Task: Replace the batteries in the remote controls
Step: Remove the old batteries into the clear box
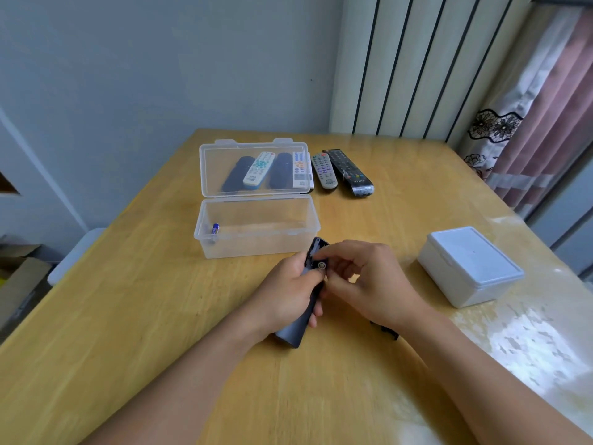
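The left hand (282,292) gripped a slim dark blue-grey remote control (303,311) around its middle, fingers wrapped about the body, holding it tilted just above the table with its far end raised. The right hand (362,284) pinched a small silver-ended battery (322,265) between thumb and fingertips at the remote's open upper end (whether it sat in the compartment could not be told).

All this happened over a wide yellow wooden table (160,316). Just beyond the hands stood a clear plastic storage box (256,232), its hinged lid propped upright. To the right sat a closed white plastic box (470,268). Behind the clear lid lay four remotes, dark and white; beside them, a grey remote with coloured buttons (324,171) and a long black remote (348,171). In the clear box's left corner stood a small blue battery (215,229).
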The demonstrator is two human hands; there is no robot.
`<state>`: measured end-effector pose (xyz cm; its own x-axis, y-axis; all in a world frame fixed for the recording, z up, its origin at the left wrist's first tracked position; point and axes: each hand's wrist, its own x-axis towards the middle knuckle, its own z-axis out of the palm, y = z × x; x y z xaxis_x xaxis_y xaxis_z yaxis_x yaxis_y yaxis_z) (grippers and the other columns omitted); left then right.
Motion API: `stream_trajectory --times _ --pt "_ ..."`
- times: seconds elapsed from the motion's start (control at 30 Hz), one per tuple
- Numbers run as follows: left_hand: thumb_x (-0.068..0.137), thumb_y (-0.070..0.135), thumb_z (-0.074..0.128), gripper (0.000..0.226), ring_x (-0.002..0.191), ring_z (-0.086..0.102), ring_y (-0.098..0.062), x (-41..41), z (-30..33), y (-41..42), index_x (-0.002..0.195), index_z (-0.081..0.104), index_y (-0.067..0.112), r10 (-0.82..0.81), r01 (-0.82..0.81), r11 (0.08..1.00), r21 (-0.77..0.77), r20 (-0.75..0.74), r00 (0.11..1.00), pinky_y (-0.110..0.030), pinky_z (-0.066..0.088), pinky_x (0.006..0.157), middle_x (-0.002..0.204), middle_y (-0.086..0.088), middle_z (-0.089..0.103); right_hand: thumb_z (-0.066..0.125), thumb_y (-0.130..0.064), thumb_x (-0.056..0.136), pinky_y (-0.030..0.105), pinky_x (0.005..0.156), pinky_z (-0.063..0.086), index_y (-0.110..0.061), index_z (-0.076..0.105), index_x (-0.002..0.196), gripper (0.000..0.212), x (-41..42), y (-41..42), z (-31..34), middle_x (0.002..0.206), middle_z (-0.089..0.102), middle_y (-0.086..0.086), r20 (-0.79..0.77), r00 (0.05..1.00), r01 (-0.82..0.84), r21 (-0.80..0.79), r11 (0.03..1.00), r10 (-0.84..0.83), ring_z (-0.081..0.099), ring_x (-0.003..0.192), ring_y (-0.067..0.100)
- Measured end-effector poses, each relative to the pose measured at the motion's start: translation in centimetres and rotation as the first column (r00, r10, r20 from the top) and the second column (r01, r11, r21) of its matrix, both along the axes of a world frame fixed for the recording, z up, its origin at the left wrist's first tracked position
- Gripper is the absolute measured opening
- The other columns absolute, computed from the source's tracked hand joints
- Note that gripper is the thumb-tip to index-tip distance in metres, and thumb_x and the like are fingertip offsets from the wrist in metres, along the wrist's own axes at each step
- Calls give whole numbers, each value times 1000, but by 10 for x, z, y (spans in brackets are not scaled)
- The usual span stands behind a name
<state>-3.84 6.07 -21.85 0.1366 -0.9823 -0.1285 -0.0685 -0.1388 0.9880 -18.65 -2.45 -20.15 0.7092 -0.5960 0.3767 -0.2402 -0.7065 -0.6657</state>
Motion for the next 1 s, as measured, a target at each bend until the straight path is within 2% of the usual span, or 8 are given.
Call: stream_trajectory --times 0.13,0.3,0.43,0.53,0.6,0.8,0.9,1.0 --pt "105 19 43 14 53 57 -20 0 1 0 105 56 14 3 1 999 40 -114 994 -30 49 44 69 -4 60 76 -2 85 21 63 51 -20 77 98 22 -2 -5 -1 81 70 -11 40 999 17 50 999 -19 65 69 5" --pt "107 20 41 19 49 57 -21 5 5 0 98 51 7 90 -70 994 85 -255 963 -28 47 44 66 -7 60 78 -19 82 25 55 51 -12 76 90 11 23 -12 48 82 73 8 378 919 -13 323 946 -116 62 62 17" --pt "103 18 45 14 52 60 -22 9 7 2 93 48 8 87 -72 995 76 -215 973 -31 51 50 79 -15 61 79 -7 84 28 60 58 -2 72 90 10 111 -15 79 69 73 10 114 994 -56 489 871 0 69 63 18" --pt "98 17 46 9 56 65 -23 13 8 6 99 49 8 86 -71 994 89 -178 980 -32 54 52 81 -11 63 79 -5 82 39 77 63 3 73 95 17 182 -16 73 82 76 16 -283 959 113 419 901 12 75 76 28" --pt "93 17 45 13 56 67 -23 21 10 12 99 50 7 57 -41 993 111 -150 987 -31 55 51 72 -6 66 80 -14 82 34 80 61 1 71 105 29 214 -19 61 99 74 16 -508 861 176 265 948 -18 74 87 28" --pt "89 14 41 17 46 66 -15 30 17 21 93 52 2 -78 80 984 157 -14 997 -21 52 46 52 3 67 74 -11 86 19 40 50 -4 66 88 11 237 -20 57 79 67 9 -586 810 154 221 963 5 65 53 15" --pt "93 11 42 10 43 64 -15 27 20 20 92 50 6 -47 55 988 142 -55 997 -21 51 45 51 4 65 61 -29 95 27 50 58 -8 60 72 32 226 -8 61 77 73 11 -610 793 74 108 991 7 66 49 17" --pt "88 13 43 10 44 65 -16 26 22 23 90 51 7 -15 24 985 169 -52 999 -20 51 45 51 3 66 56 -29 96 37 70 62 -3 72 82 33 206 13 63 84 77 11 -638 759 -73 122 990 134 74 69 25"
